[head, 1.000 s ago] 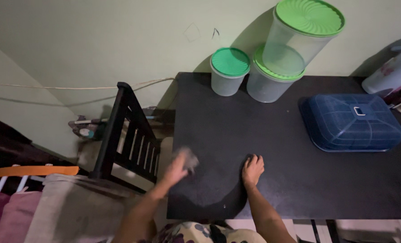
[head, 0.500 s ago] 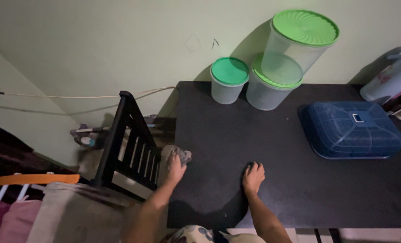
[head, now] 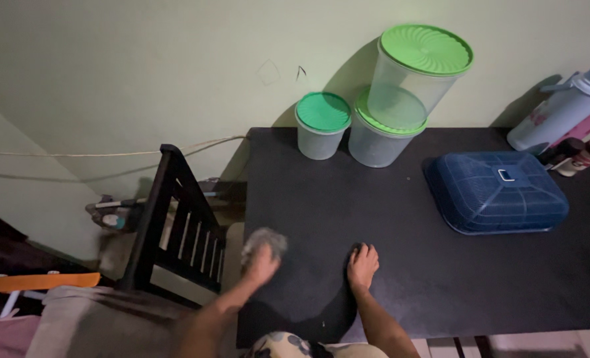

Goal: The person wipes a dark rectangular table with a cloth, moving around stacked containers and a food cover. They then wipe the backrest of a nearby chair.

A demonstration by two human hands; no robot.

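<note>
My left hand (head: 263,262) grips a small grey cloth (head: 266,238) and presses it on the near left part of the black table (head: 401,219), close to its left edge. My right hand (head: 362,265) rests palm down on the table a little to the right, fingers slightly curled, holding nothing. Both forearms reach in from the bottom of the head view.
Three clear tubs with green lids (head: 323,124) (head: 381,129) (head: 415,69) stand at the table's back edge, one stacked on another. A blue mesh food cover (head: 495,192) lies at the right, with a pale flask (head: 560,106) and small jars (head: 576,156) behind it. A black wooden chair (head: 175,225) stands left of the table.
My left hand with the cloth has slid back and forth along the table's left edge, ending slightly nearer and rightward. My right hand stays planted. The view has shifted a little to the right.
</note>
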